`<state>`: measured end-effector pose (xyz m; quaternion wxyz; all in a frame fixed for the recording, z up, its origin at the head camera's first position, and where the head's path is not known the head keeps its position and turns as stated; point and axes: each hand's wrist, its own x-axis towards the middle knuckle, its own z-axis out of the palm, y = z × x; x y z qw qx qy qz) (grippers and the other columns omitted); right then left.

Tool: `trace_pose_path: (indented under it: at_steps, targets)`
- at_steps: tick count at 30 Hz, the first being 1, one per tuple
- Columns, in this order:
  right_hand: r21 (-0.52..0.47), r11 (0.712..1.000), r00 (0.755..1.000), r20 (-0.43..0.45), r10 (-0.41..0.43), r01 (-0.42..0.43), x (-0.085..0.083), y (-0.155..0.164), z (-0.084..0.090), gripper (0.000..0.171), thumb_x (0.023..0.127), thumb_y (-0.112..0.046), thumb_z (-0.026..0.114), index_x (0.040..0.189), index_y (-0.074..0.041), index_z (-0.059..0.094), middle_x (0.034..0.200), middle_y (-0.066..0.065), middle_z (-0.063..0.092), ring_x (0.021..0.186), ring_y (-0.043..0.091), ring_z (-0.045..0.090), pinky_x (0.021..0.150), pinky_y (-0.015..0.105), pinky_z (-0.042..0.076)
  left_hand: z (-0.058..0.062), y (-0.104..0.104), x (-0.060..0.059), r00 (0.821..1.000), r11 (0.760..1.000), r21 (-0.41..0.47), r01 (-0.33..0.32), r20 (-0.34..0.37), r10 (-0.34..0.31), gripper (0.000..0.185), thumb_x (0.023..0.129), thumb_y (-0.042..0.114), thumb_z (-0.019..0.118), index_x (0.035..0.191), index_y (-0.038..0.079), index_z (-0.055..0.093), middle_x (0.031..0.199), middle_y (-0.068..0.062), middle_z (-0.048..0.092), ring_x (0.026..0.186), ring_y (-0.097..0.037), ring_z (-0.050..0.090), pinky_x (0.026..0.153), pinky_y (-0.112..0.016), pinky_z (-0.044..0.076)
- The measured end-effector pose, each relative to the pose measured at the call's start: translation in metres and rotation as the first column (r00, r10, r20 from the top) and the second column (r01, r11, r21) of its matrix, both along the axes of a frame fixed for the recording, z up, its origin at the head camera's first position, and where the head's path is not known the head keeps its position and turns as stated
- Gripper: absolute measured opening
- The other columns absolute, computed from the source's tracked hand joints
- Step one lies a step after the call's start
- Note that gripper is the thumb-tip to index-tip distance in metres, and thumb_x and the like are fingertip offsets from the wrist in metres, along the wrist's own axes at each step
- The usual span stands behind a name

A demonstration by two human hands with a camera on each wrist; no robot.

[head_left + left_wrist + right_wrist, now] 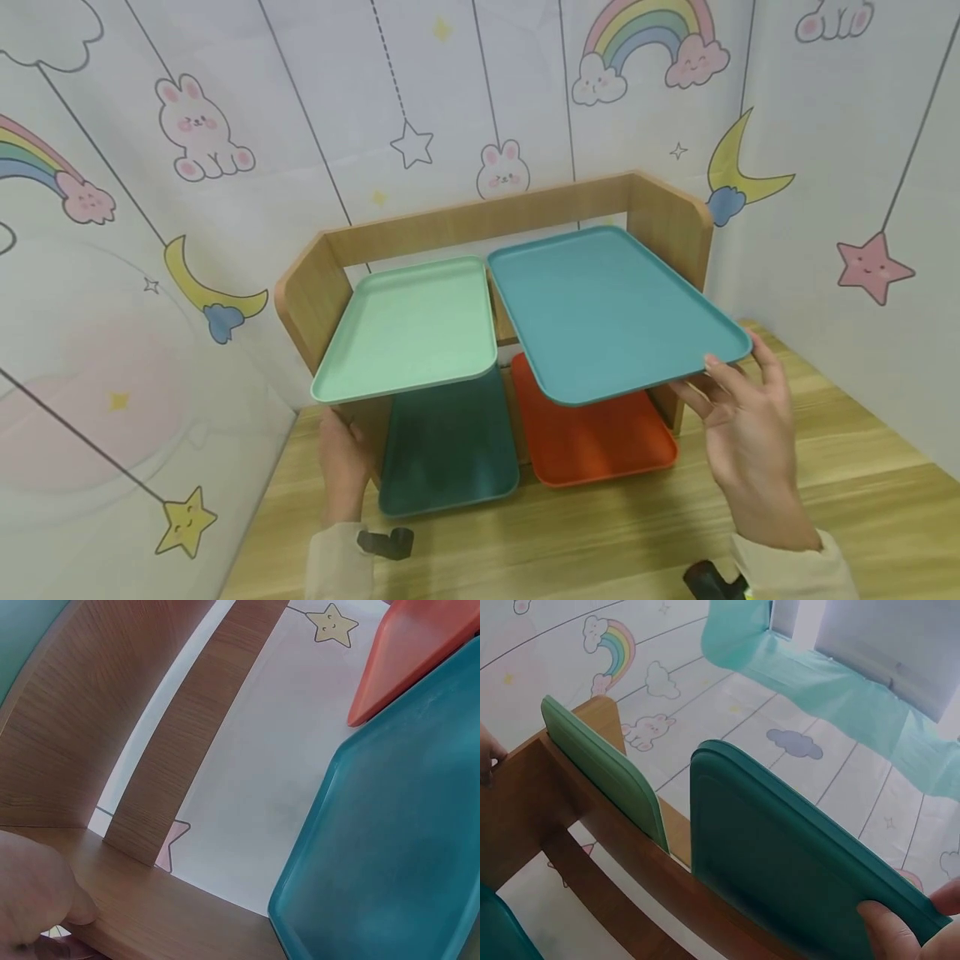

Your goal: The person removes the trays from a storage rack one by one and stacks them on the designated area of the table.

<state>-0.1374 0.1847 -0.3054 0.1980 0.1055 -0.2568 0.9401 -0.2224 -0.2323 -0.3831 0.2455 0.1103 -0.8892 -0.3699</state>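
Note:
A two-tier wooden rack (480,218) holds flat rectangular trays. My right hand (750,433) pinches the front right corner of a blue tray (611,312), thumb on the rim and other fingers beneath; this tray sits on the upper right, tilted. Fingertips of that hand also show on the tray's edge (810,825) in the right wrist view. On the left, my left hand (343,458) grips the rack's side panel, its thumb over the wood (172,915) in the left wrist view. Beside the blue tray lies a light green tray (412,325) on the upper left.
Below are a dark teal tray (450,450) on the left and a red-orange tray (600,442) on the right. The rack stands on a wood-grain table (540,550), near walls covered with a cartoon-printed sheet (420,67).

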Motion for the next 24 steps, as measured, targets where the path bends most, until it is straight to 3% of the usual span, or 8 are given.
trace_pose_path:
  at_steps: [15, 24]
  targets:
    - [0.021, 0.998, 0.998, -0.023, 0.057, -0.056, 0.004, 0.010, -0.007, 0.056, 0.092, 0.016, 0.044, 0.140, -0.007, 0.028, 0.125, 0.015, 0.053, 0.090, 0.030, 0.069, 0.075, 0.043, 0.057, 0.002, 0.001, 0.002, 1.000, 1.000, 0.005, 0.006, 0.009, -0.006, 0.034, 0.096, -0.004, 0.032, 0.128, -0.012, 0.038, 0.128, -0.036, 0.046, 0.121, -0.051, 0.046, 0.102, -0.061, 0.037]
    - [0.024, 0.995, 0.994, -0.038, 0.102, -0.102, 0.006, 0.018, -0.010, 0.044, 0.093, 0.014, 0.042, 0.134, -0.003, 0.043, 0.122, 0.013, 0.051, 0.081, 0.030, 0.067, 0.075, 0.039, 0.059, 0.001, 0.001, 0.002, 1.000, 1.000, -0.012, 0.006, -0.002, -0.006, 0.034, 0.095, -0.003, 0.032, 0.127, -0.014, 0.038, 0.123, -0.037, 0.047, 0.119, -0.052, 0.046, 0.100, -0.062, 0.038]
